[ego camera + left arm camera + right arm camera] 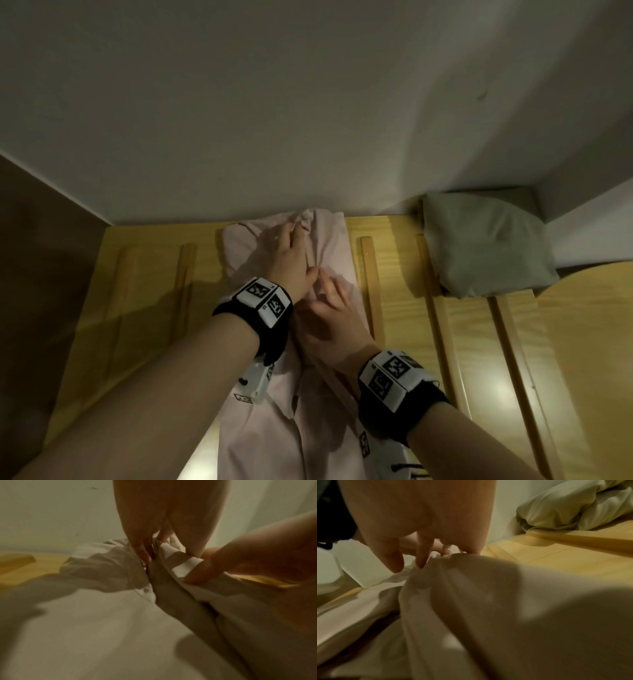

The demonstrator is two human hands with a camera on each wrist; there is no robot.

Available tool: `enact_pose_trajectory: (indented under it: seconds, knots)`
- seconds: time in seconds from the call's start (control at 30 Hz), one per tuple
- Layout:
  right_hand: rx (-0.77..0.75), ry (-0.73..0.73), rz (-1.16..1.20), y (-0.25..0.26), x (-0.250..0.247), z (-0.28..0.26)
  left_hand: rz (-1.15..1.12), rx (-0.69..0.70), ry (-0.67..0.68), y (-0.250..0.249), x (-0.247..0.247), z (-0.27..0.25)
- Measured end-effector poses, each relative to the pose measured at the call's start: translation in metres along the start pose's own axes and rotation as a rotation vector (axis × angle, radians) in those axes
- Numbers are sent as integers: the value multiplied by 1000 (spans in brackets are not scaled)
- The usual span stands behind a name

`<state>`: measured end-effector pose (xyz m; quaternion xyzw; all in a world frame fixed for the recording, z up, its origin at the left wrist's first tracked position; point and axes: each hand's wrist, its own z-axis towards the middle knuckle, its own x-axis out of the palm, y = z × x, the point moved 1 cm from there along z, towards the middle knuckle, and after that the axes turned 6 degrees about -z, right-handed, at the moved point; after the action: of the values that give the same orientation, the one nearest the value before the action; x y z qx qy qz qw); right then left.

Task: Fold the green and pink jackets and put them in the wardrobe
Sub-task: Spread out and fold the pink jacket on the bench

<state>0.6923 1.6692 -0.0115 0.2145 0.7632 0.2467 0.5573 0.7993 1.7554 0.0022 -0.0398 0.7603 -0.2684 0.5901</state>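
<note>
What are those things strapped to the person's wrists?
Each bare forearm wears a black wrist strap topped with white blocks printed with black square codes. A white camera housing hangs beneath each wrist. No sleeves or gloves.

Jacket (291, 428) lengthwise on the slats (404, 274), both hands on it.
The left hand (291, 263) lies farther up the jacket, near the wall (308, 120); the right hand (332, 318) is just behind it. A folded jacket (486, 246) sits to the right, in the corner.
</note>
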Motion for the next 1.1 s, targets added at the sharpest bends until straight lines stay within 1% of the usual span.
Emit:
enact_pose_trajectory:
  seconds: [0.03, 0.1, 0.17, 0.2, 0.27, 0.3, 0.37, 0.4, 0.43, 0.47, 0.5, 0.57, 0.6, 0.63, 0.67, 0.73, 0.8, 0.87, 0.9, 0.97, 1.0, 1.03, 1.1]
  knots:
    - [21, 33, 3, 0, 2, -3, 31, -16, 11, 3, 1, 0]
    - [59, 39, 32, -1, 5, -11, -14, -99, 41, 7, 2, -1]
    - [99, 34, 49, -2, 9, -20, -87, -145, 12, 11, 4, -4]
    - [118, 30, 37, -3, 11, -25, -100, -122, -26, 12, 4, -7]
    - [139, 18, -11, -7, 16, -33, -29, 8, -65, 11, 4, -11]
    - [146, 17, -24, -9, 18, -37, 49, 104, -40, 11, 4, -13]
    - [162, 16, -14, -11, 20, -43, 226, 268, 67, 9, 5, -16]
    - [169, 6, 2, -12, 21, -47, 292, 308, 114, 9, 5, -17]
    - [171, -5, 16, -13, 22, -50, 333, 308, 147, 10, 6, -18]
    - [169, -11, 19, -13, 23, -53, 348, 265, 177, 11, 7, -19]
    - [164, -11, 12, -14, 24, -57, 334, 189, 216, 12, 8, -19]
    - [157, 1, -4, -13, 25, -63, 274, -2, 345, 11, 9, -18]
    - [157, 10, -5, -12, 27, -66, 242, -71, 398, 9, 10, -18]
    - [157, 20, -6, -11, 28, -70, 216, -108, 415, 7, 10, -18]
    - [157, 29, -3, -11, 29, -73, 191, -124, 400, 5, 10, -20]
    - [165, 14, 47, -11, 30, -81, 163, -116, 336, 2, 7, -28]
    - [197, -55, 115, -12, 30, -89, 144, -19, 318, -1, 6, -42]
    - [245, -149, 117, -14, 30, -98, 126, 170, 337, -6, 9, -63]
    - [274, -190, 113, -14, 30, -104, 121, 265, 359, -9, 12, -75]
    - [351, -236, 117, -16, 31, -115, 124, 407, 454, -15, 21, -99]
    - [390, -246, 124, -18, 32, -121, 137, 462, 503, -16, 27, -111]
    - [422, -253, 133, -20, 33, -127, 149, 513, 524, -17, 33, -122]
    - [479, -250, 156, -26, 36, -140, 148, 569, 512, -18, 44, -141]
